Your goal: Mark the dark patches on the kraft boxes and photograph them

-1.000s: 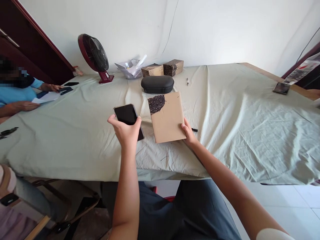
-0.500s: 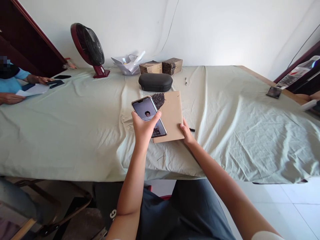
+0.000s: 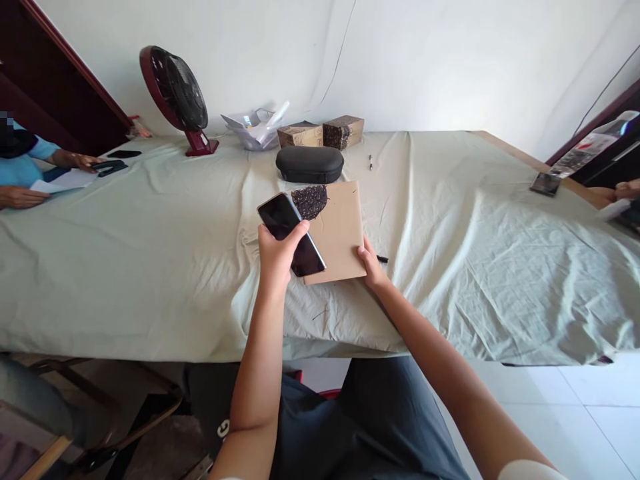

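Gone dark since half a second ago: screen of the phone (image 3: 291, 233), lit then, black now, and shifted a touch leftward. Gripped by the left hand (image 3: 277, 250), thumb across the glass, held tilted just above the left edge of the brown notebook (image 3: 336, 235). Lying flat on the cloth-covered counter (image 3: 475, 233), that notebook, with a dark scribbled patch at its far left corner. Resting on the notebook's near right corner, the right hand (image 3: 371, 265), fingers pinching the edge. Just beyond the notebook, a black case (image 3: 309, 165); farther back, a red fan (image 3: 176, 93) and two small boxes (image 3: 321, 133). At far left, another person's hands (image 3: 20, 195) on papers
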Tool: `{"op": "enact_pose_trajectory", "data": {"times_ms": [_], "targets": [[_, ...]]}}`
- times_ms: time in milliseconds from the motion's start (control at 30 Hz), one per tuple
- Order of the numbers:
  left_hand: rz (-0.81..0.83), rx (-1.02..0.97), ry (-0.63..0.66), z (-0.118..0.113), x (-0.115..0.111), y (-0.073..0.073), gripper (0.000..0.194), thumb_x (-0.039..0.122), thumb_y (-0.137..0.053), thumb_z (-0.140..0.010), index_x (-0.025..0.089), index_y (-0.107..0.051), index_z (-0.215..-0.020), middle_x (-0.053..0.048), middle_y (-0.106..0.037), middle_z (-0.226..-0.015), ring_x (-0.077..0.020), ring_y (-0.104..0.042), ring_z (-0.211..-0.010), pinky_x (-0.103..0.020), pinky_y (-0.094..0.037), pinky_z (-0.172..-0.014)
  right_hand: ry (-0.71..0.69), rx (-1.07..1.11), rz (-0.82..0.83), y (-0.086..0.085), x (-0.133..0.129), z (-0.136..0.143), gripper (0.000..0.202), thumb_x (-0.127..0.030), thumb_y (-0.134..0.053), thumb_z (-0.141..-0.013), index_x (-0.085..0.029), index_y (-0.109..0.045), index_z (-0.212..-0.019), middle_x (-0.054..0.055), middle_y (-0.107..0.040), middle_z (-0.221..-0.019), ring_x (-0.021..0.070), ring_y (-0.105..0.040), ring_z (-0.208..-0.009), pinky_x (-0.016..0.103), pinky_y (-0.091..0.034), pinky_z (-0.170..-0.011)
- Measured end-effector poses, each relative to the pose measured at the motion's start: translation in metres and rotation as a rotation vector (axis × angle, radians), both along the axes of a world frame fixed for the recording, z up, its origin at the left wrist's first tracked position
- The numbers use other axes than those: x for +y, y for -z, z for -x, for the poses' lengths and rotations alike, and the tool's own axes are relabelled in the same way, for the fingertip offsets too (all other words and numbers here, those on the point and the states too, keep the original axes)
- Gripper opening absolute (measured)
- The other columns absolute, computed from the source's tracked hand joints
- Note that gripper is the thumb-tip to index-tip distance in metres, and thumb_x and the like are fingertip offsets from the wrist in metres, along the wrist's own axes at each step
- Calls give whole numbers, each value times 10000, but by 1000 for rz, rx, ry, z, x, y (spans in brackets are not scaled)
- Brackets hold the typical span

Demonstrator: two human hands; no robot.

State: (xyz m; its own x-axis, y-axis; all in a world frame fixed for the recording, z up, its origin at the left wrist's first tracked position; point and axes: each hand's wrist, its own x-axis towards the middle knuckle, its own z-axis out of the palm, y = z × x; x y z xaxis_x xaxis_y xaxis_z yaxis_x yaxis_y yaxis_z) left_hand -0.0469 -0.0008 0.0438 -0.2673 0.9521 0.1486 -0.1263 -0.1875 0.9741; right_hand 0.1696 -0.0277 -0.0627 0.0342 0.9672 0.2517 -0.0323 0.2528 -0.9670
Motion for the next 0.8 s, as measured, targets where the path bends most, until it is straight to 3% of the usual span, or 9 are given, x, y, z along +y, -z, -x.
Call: {"op": "enact_pose_trajectory", "data": {"times_ms": [133,200,267,333,400,533,667,733,800], "targets": [[95,40,-51,31,18,11,571,519,-889,-641,167,-630,-1008,-73,-699,-964,-231,-718,-882,-383,-612,-833,8,20,18,0,0,-1,806,-767,-558,-908,-340,-471,-1585,54,-516,-1652,366,-472,-1527,576,-399,-1272],[188,241,-83,49,27,21,606,520,-847,-710,154,-652,-1151,-104,-699,-1040,-280,-735,-972,-420,-619,-878,4,39,28,1,1,-1,826,-759,-580,-897,-324,-469,-1590,71,-518,-1646,375,-453,-1538,588,-409,-1261],[283,569,-149,62,32,32,812,459,-868,-711,152,-588,-1408,-178,-648,-1265,-361,-710,-1160,-495,-590,-1001,6,45,36,1,2,-2,838,-759,-591,-888,-319,-473,-1592,80,-529,-1632,380,-431,-1549,597,-416,-1252],[368,889,-148,67,35,43,957,435,-847,-751,175,-466,-1590,-251,-520,-1459,-436,-668,-1268,-564,-540,-1078,10,45,42,1,2,-1,841,-763,-592,-884,-329,-474,-1595,78,-534,-1624,382,-438,-1540,604,-417,-1250],[414,1102,-108,65,36,55,907,440,-771,-827,222,-434,-1640,-273,-446,-1532,-473,-655,-1284,-589,-534,-1062,12,52,47,2,1,-1,848,-768,-595,-883,-336,-469,-1601,78,-533,-1622,383,-471,-1510,607,-417,-1248],[446,1278,-62,59,43,74,746,489,-649,-923,218,-510,-1604,-304,-500,-1512,-515,-528,-1416,-616,-468,-1105,-5,64,43,4,2,-2,840,-759,-599,-893,-341,-462,-1609,82,-531,-1626,385,-515,-1467,596,-443,-1223],[237,1216,-50,65,45,85,519,489,-697,-906,219,-733,-1348,-249,-454,-1660,-554,-287,-1577,-772,-247,-1214,-21,83,39,5,3,-4,818,-731,-612,-901,-336,-468,-1603,88,-537,-1613,379,-572,-1400,596,-459,-1198],[0,981,102,69,38,90,466,528,-664,-937,225,-763,-1276,-190,-493,-1664,-488,-322,-1593,-732,-224,-1269,-17,90,36,4,1,-4,809,-727,-614,-904,-330,-476,-1595,92,-549,-1599,377,-571,-1403,595,-452,-1203],[-182,687,307,72,25,97,543,595,-534,-1009,245,-707,-1387,-142,-567,-1618,-372,-443,-1564,-603,-286,-1316,-49,52,31,3,0,-4,792,-766,-551,-925,-339,-477,-1588,81,-545,-1611,370,-532,-1456,575,-449,-1211]]}}
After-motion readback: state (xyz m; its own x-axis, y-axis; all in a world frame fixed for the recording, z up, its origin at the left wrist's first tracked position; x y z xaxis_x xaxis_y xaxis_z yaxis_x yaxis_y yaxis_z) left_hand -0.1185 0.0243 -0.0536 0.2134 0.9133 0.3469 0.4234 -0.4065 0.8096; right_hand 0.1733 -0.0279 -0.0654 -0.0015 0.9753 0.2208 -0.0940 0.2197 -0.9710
